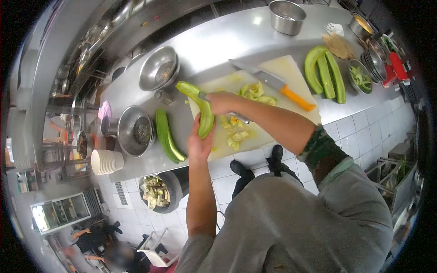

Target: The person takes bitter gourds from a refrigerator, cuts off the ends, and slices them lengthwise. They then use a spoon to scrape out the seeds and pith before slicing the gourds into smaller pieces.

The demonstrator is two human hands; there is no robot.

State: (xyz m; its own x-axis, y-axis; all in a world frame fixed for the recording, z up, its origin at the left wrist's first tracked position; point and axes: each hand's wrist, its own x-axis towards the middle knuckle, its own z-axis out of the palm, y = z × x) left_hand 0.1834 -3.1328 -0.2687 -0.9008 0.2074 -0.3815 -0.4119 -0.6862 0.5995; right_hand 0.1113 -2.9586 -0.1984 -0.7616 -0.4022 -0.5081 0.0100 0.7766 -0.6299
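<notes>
My left hand grips the lower end of a long, curved, pale green cucumber half, held tilted over the left edge of the white cutting board. My right hand is closed around a metal spoon; its handle sticks out below the fist and its grey tip touches the cucumber's inner face. Scooped pulp lies on the board below my right forearm, and more pulp lies beyond it. A knife with an orange handle rests across the board. Another green cucumber lies left of my hands.
Steel bowls stand at left, near stacked paper cups. Several cucumber pieces and a bowl of green slices are at right. A steel pot stands at the back. A scrap bin is below the counter edge.
</notes>
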